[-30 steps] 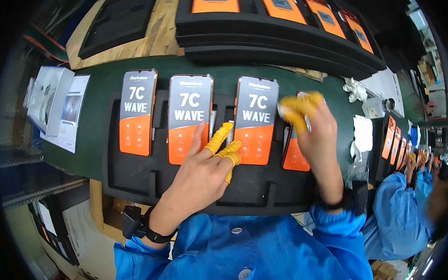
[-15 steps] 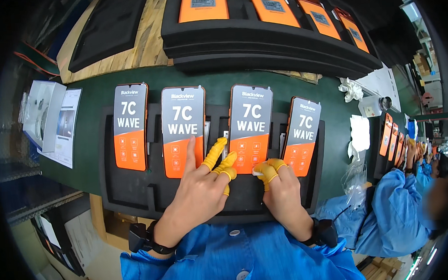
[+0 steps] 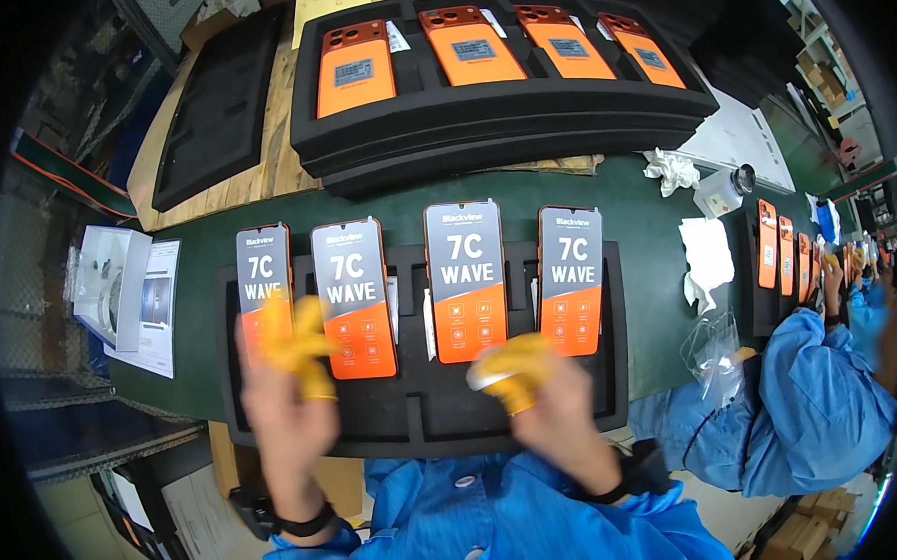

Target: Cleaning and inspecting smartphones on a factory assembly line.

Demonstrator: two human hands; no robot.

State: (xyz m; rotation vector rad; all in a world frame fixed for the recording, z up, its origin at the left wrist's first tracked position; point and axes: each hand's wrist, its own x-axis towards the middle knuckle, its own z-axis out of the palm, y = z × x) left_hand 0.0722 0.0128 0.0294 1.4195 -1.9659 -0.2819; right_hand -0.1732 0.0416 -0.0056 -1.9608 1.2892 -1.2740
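Green tabletop (image 3: 660, 301) carries a black foam tray (image 3: 374, 413), four grey-and-orange phones (image 3: 466, 289) across its far edge; beyond it, a tray stack (image 3: 503, 142) holds orange-backed phones (image 3: 469, 67); rightward, a blue-clad person (image 3: 819, 394). Blurred left hand (image 3: 291, 397) partly hides the tray's leftmost phone (image 3: 262, 256) — grip unreadable — while the right hand (image 3: 554, 405) pinches an indistinct white scrap (image 3: 488, 380).

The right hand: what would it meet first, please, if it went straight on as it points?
Probably the third phone from the left in the near row; the right hand is blurred, its height unclear.
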